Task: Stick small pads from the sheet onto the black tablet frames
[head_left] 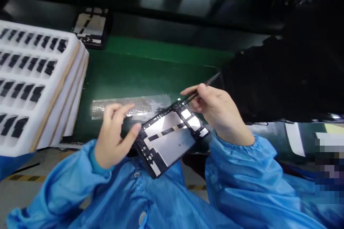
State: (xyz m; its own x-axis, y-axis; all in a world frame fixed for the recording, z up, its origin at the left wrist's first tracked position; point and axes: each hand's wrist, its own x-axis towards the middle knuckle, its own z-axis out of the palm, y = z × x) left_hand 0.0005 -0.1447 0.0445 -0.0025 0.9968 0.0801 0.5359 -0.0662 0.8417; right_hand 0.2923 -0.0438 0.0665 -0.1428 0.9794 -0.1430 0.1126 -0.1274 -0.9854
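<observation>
A tablet body with a silver-grey back and black frame lies at a slant over the bench's front edge, close to my clothing. My right hand pinches dark tweezers between thumb and fingers, their tips pointing down-left at the tablet's upper edge. My left hand is open, thumb and fingers apart. Its thumb is at the tablet's left corner; whether it touches cannot be made out. Its fingers reach over a clear sheet of small square metallic pieces, which lies flat on the bench behind the tablet.
Stacked white foam trays with dark parts in their slots stand at the left. Another tablet body lies at the back left. A large black covering fills the right side of the green bench. A shelf with bagged items runs along the back.
</observation>
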